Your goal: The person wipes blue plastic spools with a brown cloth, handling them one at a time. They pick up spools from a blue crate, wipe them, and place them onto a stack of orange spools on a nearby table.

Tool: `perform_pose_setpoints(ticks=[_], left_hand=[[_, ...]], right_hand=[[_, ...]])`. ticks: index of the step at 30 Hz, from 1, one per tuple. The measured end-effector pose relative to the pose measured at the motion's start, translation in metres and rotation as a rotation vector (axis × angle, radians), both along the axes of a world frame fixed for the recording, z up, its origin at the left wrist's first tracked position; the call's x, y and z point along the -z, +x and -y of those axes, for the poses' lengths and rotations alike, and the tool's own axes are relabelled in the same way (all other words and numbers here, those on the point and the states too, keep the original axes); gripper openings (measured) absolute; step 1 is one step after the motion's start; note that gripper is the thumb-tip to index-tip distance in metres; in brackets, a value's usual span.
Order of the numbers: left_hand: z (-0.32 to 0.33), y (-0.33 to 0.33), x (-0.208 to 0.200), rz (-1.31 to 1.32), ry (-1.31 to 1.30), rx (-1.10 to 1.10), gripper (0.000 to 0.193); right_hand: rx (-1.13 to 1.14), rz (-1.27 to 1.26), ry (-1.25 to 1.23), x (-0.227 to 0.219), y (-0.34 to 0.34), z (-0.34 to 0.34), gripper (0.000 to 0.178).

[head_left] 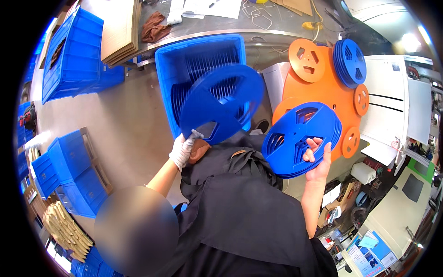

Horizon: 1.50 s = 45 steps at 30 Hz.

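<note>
My left hand (182, 150), in a whitish glove, is closed on the rim of a blue plastic reel disc (203, 104) with large cut-outs. The disc is tilted over the near part of a blue bin (198, 41), where several similar blue discs stand on edge in rows. In my right hand (319, 161), which is bare, is a stack of blue reel discs (301, 131), with fingers hooked through a cut-out. This stack is beside an orange round plate (318, 92) and partly covers it.
Around the orange plate are smaller orange discs (306, 62) and another stack of blue discs (357, 71). A grey workbench (221, 27) with cardboard, a brown cloth and papers runs behind the bin. Blue crates (71, 60) stand at left, a white machine (383, 83) at right.
</note>
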<state>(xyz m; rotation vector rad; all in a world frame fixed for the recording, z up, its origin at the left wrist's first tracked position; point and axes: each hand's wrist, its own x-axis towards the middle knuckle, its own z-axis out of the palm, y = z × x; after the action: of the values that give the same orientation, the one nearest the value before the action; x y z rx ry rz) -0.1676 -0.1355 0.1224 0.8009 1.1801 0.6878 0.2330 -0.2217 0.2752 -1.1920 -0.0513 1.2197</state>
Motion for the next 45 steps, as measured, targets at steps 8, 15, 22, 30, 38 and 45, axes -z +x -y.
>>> perform_pose_setpoints(ticks=[8, 15, 22, 30, 38, 45], left_hand=[[-0.037, -0.014, 0.079, -0.228, -0.140, -0.457, 0.016], [-0.097, -0.030, 0.159, -0.446, -0.106, -0.468, 0.031], [-0.110, 0.004, 0.135, -0.681, -0.052, -0.168, 0.033], [-0.117, 0.039, 0.087, -0.798, -0.208, 0.069, 0.067], [-0.085, 0.125, -0.006, -0.612, 1.115, 0.589, 0.063], [-0.071, 0.148, -0.080, -0.670, 1.398, 1.059, 0.050]], right_hand=[[-0.032, 0.019, -0.039, 0.009, -0.004, -0.004, 0.042], [-0.099, 0.034, -0.068, 0.004, -0.012, -0.006, 0.041], [-0.067, 0.100, -0.098, 0.003, -0.018, 0.002, 0.042], [-0.058, -0.061, 0.236, -0.003, -0.004, 0.012, 0.053], [0.001, -0.198, 0.524, -0.020, 0.027, 0.017, 0.046], [-0.101, -0.380, 0.640, -0.014, 0.028, 0.009, 0.043]])
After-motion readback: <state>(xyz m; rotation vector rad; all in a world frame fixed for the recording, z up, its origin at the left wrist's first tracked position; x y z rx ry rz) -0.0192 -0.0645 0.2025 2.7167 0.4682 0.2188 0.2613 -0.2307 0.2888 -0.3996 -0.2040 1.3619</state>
